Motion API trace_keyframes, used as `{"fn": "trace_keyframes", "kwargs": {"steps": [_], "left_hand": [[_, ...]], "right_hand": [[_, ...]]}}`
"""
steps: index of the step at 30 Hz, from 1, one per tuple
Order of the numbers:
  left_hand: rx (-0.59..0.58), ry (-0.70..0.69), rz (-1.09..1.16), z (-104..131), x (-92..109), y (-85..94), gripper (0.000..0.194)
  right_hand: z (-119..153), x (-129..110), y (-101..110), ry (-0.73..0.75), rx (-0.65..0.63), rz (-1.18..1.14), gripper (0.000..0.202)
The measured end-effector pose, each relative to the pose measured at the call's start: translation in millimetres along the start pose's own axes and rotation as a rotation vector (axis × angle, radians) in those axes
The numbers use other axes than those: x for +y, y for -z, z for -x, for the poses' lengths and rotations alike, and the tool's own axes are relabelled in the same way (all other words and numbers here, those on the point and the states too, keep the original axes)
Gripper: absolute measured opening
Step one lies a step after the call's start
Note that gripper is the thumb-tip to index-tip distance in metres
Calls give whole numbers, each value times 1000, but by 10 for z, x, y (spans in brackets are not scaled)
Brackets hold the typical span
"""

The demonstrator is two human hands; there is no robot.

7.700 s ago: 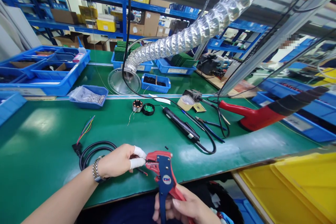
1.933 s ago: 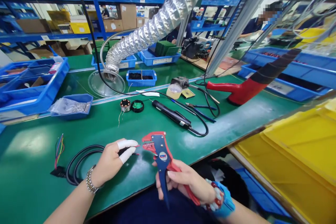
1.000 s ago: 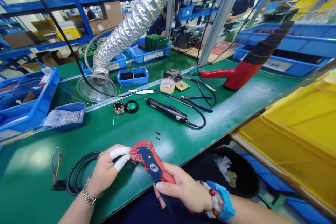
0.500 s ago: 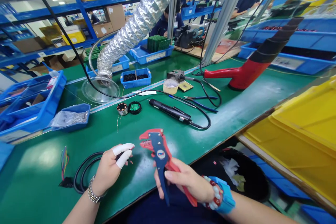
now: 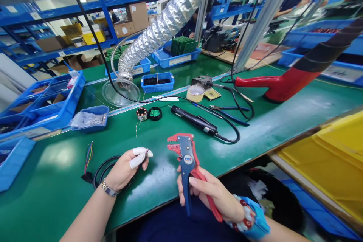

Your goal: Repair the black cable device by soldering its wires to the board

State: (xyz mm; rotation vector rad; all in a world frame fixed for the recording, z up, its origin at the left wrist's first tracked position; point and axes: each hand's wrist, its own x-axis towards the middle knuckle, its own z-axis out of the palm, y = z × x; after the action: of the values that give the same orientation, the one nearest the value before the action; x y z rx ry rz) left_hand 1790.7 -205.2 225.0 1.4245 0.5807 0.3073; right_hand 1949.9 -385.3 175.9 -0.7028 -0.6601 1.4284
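Observation:
My left hand (image 5: pixel 127 168), with white covers on two fingertips, pinches the end of a black cable (image 5: pixel 105 167). The cable loops on the green bench beside that hand. At its left lies a black connector (image 5: pixel 87 176) with several coloured wires (image 5: pixel 89 155) standing up. In my right hand (image 5: pixel 208 189) is a red and blue wire stripper (image 5: pixel 185 159), held upright with its jaws apart and pointing left. A gap separates the jaws from the left fingertips. Beyond the hands lie a copper-wound motor part (image 5: pixel 141 114) and a round black cap with a green circuit board (image 5: pixel 155 113).
A black electric screwdriver (image 5: pixel 194 119) and blue-handled pliers (image 5: pixel 229 112) lie behind the stripper. A red heat gun (image 5: pixel 283 83) stands right. Blue bins (image 5: pixel 93 119) line the left and back, under a silver duct (image 5: pixel 159 30). A yellow crate (image 5: pixel 326 159) is at the right edge.
The view has swung left, so everything sits farther right in the picture. My left hand has turned slightly, showing the cable end between its fingertips. The wire stripper stays in my right hand.

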Motion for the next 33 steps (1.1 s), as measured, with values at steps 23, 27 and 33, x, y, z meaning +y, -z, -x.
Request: {"fn": "trace_keyframes", "kwargs": {"steps": [23,27,33], "left_hand": [[190,-188,-567,72,-19,-97,15],[158,-345,-782,100,-38,-121,18],[95,-447,-798,93,-37,-132,21]], "right_hand": [[88,14,-28,-64,-84,41,24],[85,1,-47,-96,-116,15,20],[74,-15,-46,-72,-131,45,19]]}}
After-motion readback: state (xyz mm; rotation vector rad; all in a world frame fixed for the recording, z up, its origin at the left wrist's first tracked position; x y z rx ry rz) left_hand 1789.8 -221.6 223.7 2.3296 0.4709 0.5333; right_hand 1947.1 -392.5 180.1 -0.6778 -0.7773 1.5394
